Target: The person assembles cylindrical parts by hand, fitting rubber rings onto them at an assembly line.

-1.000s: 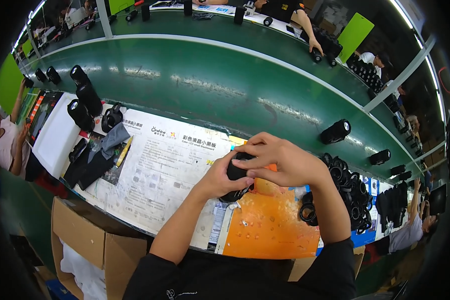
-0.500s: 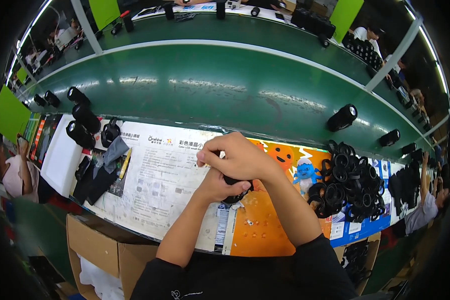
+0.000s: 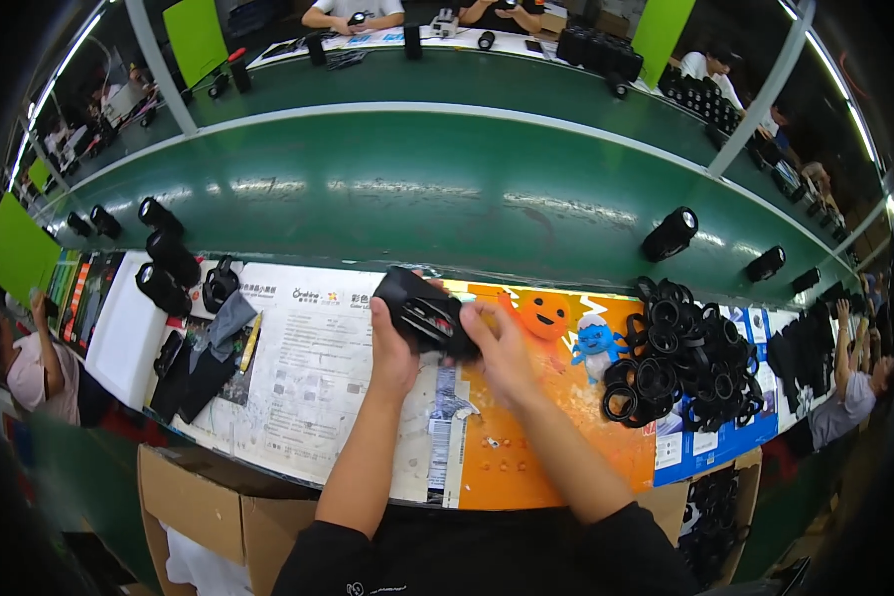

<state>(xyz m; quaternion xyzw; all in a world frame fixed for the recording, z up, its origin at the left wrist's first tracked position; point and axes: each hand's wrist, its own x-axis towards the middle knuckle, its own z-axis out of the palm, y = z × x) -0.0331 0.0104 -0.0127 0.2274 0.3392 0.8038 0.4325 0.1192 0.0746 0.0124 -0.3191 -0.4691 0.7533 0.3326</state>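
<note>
A black cylindrical speaker, tilted and slightly blurred, is held between my two hands above the worktable. My left hand wraps the speaker's left side, thumb along it. From the right, my right hand grips the other end with its fingertips. A dark opening with shiny strips shows on the side facing me. To the right lies a heap of black rings with flat bands.
Several black speakers stand at the left by a white foam tray. Others, including one speaker, sit on the green conveyor. A grey cloth and yellow cutter lie left. Cardboard boxes stand below; co-workers sit around.
My hands have moved apart from their overlapping grip, the right one lowering to the right. The speaker, mostly hidden before, is now raised and tilted in plain sight.
</note>
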